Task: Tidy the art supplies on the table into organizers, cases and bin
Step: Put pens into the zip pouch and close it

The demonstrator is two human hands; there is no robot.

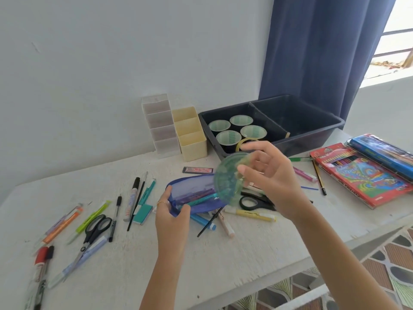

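My right hand holds a clear greenish plastic cup on its side above the table, its base toward me. My left hand pinches the near end of a blue mesh pencil case that lies on the white table with a teal pen inside. A dark bin with two compartments stands at the back; its left compartment holds several cups and a tape roll. A clear organizer and a cream organizer stand left of the bin.
Pens, markers and black scissors are scattered at the left. More markers and a second pair of scissors lie under my right hand. Coloured pencil boxes sit at the right. The wall is behind, with a blue curtain at back right.
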